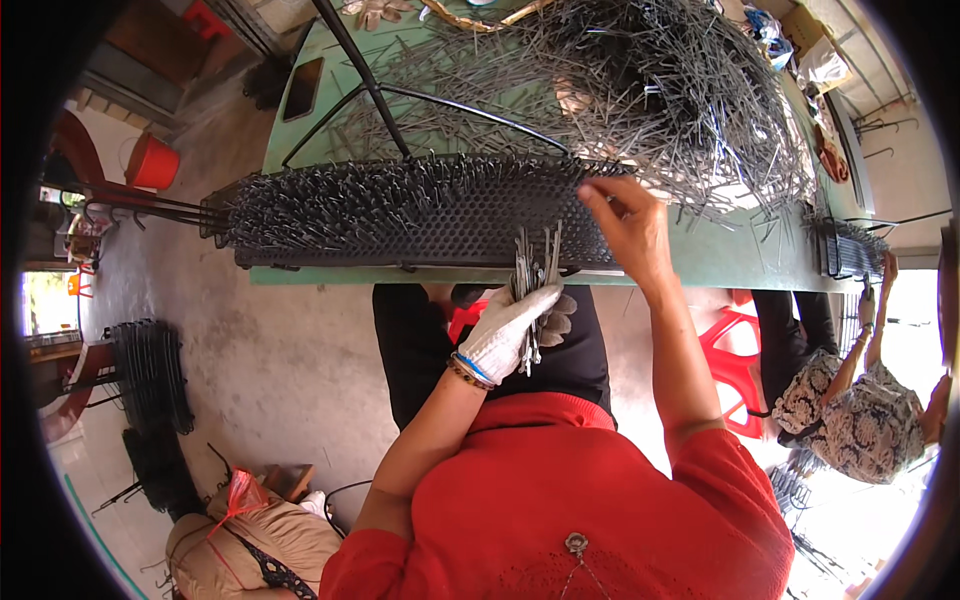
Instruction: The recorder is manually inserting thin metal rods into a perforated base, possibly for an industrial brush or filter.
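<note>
My left hand (510, 325), in a white knit glove, is closed around a bundle of thin grey metal pins (533, 262) that stick out above and below the fist. Just in front lies a long black perforated rack (515, 215). Its left and middle holes bristle with dark upright pins (330, 210), while many holes toward the right stand bare. My bare right hand (628, 220) is over the rack's right end, thumb and forefinger pinched at its far side. Whatever those fingertips hold is too small to make out.
A large tangled heap of loose pins (680, 90) covers the green table (720, 250). Black rods (360, 70) rise from the rack. A phone (303, 88) lies at the far left. Another person (870, 410) works at a second rack (850, 250) on the right. A red bucket (152, 162) stands left.
</note>
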`<state>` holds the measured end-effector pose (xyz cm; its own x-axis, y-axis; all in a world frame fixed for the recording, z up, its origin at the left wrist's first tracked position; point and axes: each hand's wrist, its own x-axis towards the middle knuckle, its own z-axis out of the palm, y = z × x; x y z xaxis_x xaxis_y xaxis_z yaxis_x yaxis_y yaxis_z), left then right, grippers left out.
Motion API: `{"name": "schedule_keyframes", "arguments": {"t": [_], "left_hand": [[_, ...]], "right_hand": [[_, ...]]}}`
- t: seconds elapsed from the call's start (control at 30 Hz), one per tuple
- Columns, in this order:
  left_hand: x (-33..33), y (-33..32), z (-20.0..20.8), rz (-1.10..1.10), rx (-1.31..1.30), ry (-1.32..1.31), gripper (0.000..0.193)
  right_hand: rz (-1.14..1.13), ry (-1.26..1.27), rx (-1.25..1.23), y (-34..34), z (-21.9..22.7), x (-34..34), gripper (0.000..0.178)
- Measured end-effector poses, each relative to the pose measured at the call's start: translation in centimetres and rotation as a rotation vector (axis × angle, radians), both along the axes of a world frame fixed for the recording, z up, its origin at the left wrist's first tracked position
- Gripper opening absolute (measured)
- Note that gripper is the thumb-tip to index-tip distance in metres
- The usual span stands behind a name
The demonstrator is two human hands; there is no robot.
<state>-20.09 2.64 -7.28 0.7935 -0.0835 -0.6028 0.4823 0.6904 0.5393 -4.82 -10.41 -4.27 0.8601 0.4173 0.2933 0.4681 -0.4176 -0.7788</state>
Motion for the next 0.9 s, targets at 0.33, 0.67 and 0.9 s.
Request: {"name": "schedule_keyframes", "arguments": {"t": [0.33,0.67,0.9], "left_hand": [[-1.0,0.8,0.0,0.059,0.032,-0.039,0.026],[-1.4,1.4,0.0,0.157,0.070,-0.052,0.025],[-2.3,2.2,-0.7,0.220,-0.006,-0.057,0.021]], "right_hand": [[0.071,0.618,0.206,1.1,-1.4,-3.2,0.023],[0.073,0.507,0.209,2.4,0.6,-2.8,0.022],[0.221,0.494,0.179,3.4,0.3,-3.0,0.018]]}}
